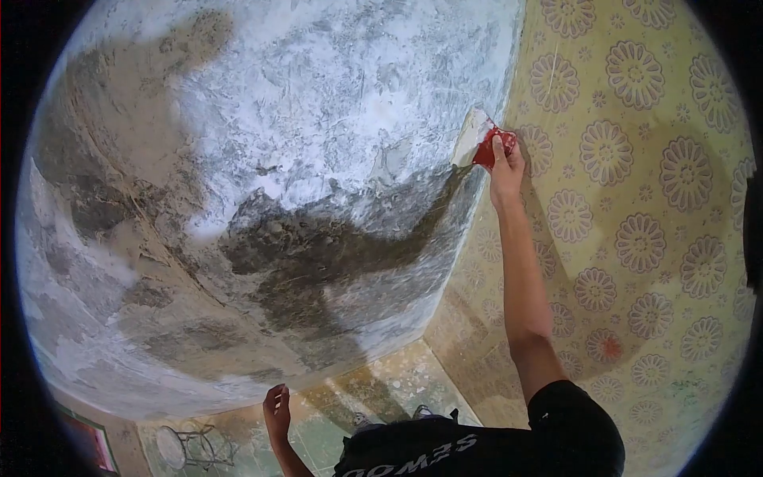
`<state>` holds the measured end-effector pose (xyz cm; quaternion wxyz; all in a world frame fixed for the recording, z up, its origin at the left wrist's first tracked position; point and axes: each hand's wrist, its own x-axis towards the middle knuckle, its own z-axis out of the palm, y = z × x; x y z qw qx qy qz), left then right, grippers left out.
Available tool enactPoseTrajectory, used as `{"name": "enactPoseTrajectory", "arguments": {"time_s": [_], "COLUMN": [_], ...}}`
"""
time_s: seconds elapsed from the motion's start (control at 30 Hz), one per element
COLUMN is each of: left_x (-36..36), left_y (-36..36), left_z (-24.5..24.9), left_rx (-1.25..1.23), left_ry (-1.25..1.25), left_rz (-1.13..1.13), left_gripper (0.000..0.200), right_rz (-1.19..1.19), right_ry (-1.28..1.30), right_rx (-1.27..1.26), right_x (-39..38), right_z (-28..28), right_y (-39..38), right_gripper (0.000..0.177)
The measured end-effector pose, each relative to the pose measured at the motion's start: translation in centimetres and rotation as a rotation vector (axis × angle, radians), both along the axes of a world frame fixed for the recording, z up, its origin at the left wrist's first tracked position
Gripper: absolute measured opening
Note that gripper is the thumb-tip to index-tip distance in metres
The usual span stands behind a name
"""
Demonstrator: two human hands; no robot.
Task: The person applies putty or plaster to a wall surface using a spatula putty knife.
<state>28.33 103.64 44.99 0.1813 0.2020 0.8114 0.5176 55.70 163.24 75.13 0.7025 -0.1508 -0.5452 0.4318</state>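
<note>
My right hand (507,168) is raised at the corner, closed around a putty knife (491,151). Its grip is red with white smears, and its broad pale blade lies against the patchy grey-white wall (350,119). That blade is close to the edge where this wall meets the yellow patterned wall (604,151). Low beside my body hangs my left hand (277,409), its fingers loosely bent and a little apart. I see nothing held in it.
A round stool (171,447) with a metal frame stands at the lower left on the stained green floor (318,429). Beyond it a red-framed panel (87,441) shows at the edge. A long crack (151,215) runs down the grey wall, and shadows fall across it.
</note>
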Motion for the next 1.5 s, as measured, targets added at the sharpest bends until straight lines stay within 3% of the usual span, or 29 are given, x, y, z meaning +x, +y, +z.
{"name": "enactPoseTrajectory", "arguments": {"time_s": [0.37,0.57,0.9,1.27,1.5], "left_x": [-0.5,0.0,-0.2,-4.5,-3.4], "left_y": [0.1,-0.5,-6.0,-10.7,-16.5], "left_z": [-0.8,1.1,-2.5,-1.5,0.0], "left_rx": [-0.003,-0.006,0.038,0.114,0.100], "left_ry": [-0.030,-0.015,-0.046,-0.029,-0.024], "left_rz": [-0.021,0.039,0.120,0.288,0.469], "left_gripper": [0.032,0.032,0.036,0.036,0.033], "right_rz": [0.021,0.018,-0.064,0.120,0.468], "right_ry": [0.000,-0.007,0.006,0.022,0.127], "right_rx": [0.010,0.082,0.202,0.303,0.194], "right_x": [-1.2,-6.1,-14.8,-27.6,-34.5], "right_z": [1.2,3.5,7.1,10.2,9.6], "right_y": [-1.1,-7.2,-16.1,-32.3,-40.3], "right_gripper": [0.020,0.016,0.016,0.020,0.016]}}
